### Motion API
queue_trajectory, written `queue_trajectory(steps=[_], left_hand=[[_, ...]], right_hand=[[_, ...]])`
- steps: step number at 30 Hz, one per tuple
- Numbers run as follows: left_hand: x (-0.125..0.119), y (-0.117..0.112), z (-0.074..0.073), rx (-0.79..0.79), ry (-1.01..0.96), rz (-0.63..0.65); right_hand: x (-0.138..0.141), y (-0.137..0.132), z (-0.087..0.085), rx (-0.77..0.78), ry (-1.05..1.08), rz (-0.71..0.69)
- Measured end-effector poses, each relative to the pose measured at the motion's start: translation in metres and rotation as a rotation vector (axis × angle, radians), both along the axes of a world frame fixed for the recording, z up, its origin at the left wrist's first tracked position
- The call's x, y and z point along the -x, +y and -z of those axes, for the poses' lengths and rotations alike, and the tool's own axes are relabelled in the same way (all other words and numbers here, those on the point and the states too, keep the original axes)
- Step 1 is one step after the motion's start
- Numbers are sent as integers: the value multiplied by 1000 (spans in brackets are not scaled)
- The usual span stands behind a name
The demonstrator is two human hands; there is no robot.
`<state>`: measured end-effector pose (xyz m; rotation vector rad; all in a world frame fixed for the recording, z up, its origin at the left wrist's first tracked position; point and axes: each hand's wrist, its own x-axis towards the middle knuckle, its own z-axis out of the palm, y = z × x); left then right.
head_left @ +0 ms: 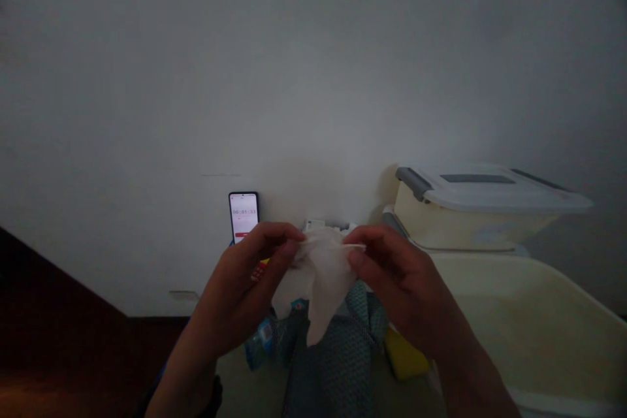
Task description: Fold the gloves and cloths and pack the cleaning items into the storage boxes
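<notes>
Holding a thin white sheet (pixel 327 287) up in the middle of the scene, pinched at the left by the fingers of the left hand (pixel 240 287) and at the right by those of the right hand (pixel 401 281), both closed on its upper edge. Gripping from two sides, probably to stop such limp stuff from bunching along the top, and letting the lower part hang to a point in front of a grey-blue textured cloth (pixel 337 359). Cannot tell tissue from soft plastic in this dim light. Facing a phone (pixel 244 214) to the far left, set upright near the wall (pixel 313 78), likely for easy reading of the timer. Having a lidded box (pixel 455 223) at the far right, beyond an open cream bin (pixel 514 320), perhaps grouped to save room. Showing a yellow sponge (pixel 405 354) nearer, right of the cloth, partly hidden by the right arm.
</notes>
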<state>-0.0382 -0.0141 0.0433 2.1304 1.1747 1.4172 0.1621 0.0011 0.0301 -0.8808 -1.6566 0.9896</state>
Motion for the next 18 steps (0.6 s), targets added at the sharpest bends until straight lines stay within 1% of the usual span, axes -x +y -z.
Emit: queue_trajectory(steps=[4, 11, 14, 18], left_hand=[[2, 1, 0, -14, 58, -42], [6, 3, -1, 51, 143, -15], [6, 2, -1, 61, 129, -1], [5, 0, -2, -8, 59, 60]], right_hand=[[-2, 2, 0, -37, -43, 57], [-3, -2, -5, -37, -45, 94], [-4, -4, -6, -56, -44, 95], [-4, -5, -5, -55, -41, 99]])
